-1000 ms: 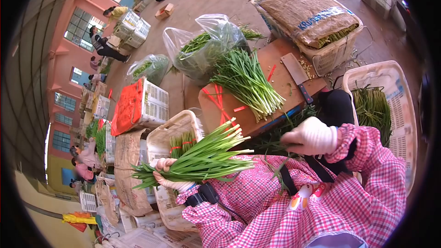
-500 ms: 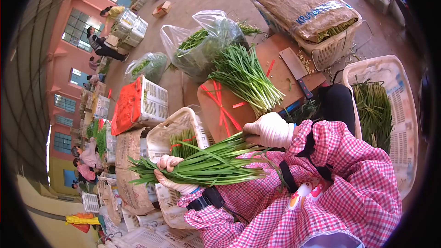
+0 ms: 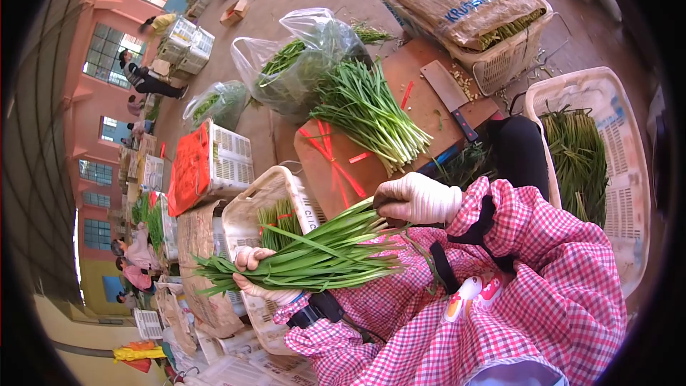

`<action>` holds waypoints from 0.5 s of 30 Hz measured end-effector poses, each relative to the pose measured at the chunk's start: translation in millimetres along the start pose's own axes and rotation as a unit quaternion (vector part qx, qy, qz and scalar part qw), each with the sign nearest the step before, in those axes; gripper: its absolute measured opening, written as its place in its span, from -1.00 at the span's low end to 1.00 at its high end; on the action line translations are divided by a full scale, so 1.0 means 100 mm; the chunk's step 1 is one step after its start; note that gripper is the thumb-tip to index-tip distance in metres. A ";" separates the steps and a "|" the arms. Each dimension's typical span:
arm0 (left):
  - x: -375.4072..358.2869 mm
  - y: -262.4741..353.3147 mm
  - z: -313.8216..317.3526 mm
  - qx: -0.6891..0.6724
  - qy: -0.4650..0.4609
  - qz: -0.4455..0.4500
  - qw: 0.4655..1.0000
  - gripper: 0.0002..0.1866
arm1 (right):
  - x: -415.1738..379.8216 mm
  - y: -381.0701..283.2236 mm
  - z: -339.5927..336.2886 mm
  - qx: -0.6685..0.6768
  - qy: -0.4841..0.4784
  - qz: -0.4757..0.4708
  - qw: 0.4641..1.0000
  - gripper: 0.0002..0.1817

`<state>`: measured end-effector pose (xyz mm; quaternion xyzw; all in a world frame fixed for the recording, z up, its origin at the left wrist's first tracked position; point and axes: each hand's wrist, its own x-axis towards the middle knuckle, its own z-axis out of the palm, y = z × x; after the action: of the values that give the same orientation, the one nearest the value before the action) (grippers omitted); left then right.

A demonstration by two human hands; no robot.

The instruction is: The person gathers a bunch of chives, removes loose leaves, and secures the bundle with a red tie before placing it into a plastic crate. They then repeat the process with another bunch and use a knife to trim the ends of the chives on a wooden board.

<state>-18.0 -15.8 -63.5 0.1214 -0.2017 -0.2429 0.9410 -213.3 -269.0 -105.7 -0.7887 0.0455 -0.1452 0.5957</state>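
Note:
Both of my hands wear pale gloves. My left hand [image 3: 251,260] is wrapped round a loose bunch of garlic chives [image 3: 329,254] near the leaf tips on the left, holding it across my lap. At the bunch's other end my right hand [image 3: 420,199] is closed, its fingers pinching some of the blades. On the brown board [image 3: 314,164] ahead lies a larger pile of garlic chives [image 3: 371,111], white stems toward me. Red ties [image 3: 336,161] rest on the board beside that pile. A cleaver [image 3: 449,96] with a dark handle lies to its right.
A white crate [image 3: 236,218] with red-tied bundles stands left of the board. Another crate [image 3: 636,193] holding greens is on my right. Beyond the board are a sack-covered basket [image 3: 457,0] and a plastic bag [image 3: 250,64] of greens. Several people work along the far-left wall.
The view has shifted slightly, moving the scene a little left. My left fingers have loosened a bit round the chives. My right hand stays closed at the bunch's right end.

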 end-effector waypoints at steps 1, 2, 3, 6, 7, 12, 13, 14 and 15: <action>0.00 0.01 -0.01 0.015 0.012 0.025 0.999 -0.79 | -0.03 0.00 -0.02 0.131 -0.036 0.066 0.989 -0.79; 0.01 0.02 -0.03 0.015 0.012 0.024 1.000 -0.79 | -0.06 0.00 -0.04 0.259 -0.071 0.130 0.954 -0.79; 0.01 0.03 -0.04 -0.011 0.007 0.011 1.000 -0.78 | -0.10 0.01 -0.08 0.301 -0.107 0.137 0.938 -0.78; 0.03 0.11 -0.11 -0.057 -0.003 -0.021 0.998 -0.77 | -0.23 0.04 -0.19 0.330 -0.175 0.116 0.920 -0.80; 0.04 0.13 -0.13 -0.057 0.002 -0.020 0.998 -0.77 | -0.28 0.05 -0.22 0.319 -0.190 0.116 0.921 -0.80; 0.01 0.39 -0.15 -0.082 0.046 0.055 0.994 -0.80 | -0.61 0.10 -0.71 0.290 -0.169 0.176 0.926 -0.81; 0.01 0.59 -0.36 -0.016 0.030 0.094 0.995 -0.84 | -0.67 0.08 -0.78 0.235 -0.171 0.207 0.934 -0.82; -0.01 0.69 -0.46 -0.012 0.028 0.093 0.995 -0.84 | -0.70 0.03 -0.84 0.131 -0.185 0.219 0.949 -0.85; -0.03 0.77 -0.53 -0.128 0.002 0.060 0.990 -0.86 | -0.74 0.10 -0.87 -0.014 -0.213 0.164 0.963 -0.84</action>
<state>34.5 58.5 -86.3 -0.0122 -0.1743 -0.2100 0.9620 -307.7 -334.9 -106.8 -0.7917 0.0480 0.1264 0.5958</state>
